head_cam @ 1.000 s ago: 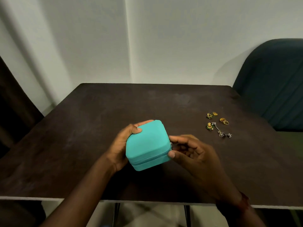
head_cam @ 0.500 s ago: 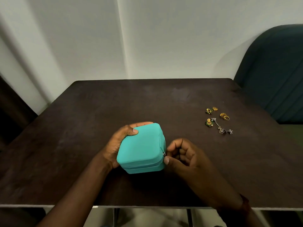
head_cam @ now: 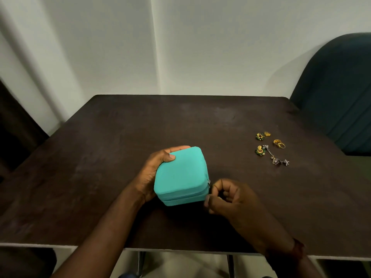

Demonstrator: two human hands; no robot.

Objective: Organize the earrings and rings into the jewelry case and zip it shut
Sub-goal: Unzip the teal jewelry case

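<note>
Jewelry case (head_cam: 180,173) sits zipped on the desk (head_cam: 100,157), near centre. Left hand (head_cam: 152,173) grips its far-left side, thumb on the lid. Right hand (head_cam: 230,199) has its fingers (head_cam: 218,184) curled at the near-right corner, apparently pinching the zipper pull (head_cam: 208,183) (barely visible). Earrings (head_cam: 260,151) and rings (head_cam: 279,143) lie loose, well apart to the right. Note: brace the case and draw the pull along the seam, not outward.

Lowered jewelry case (head_cam: 181,175) (right hand (head_cam: 226,197) curled).

We're in a home room, it seems: dark wooden table (head_cam: 96,157), bare white wall (head_cam: 220,47) at twelve o'clock, teal padded chair (head_cam: 337,93) (two o'clock).
</note>
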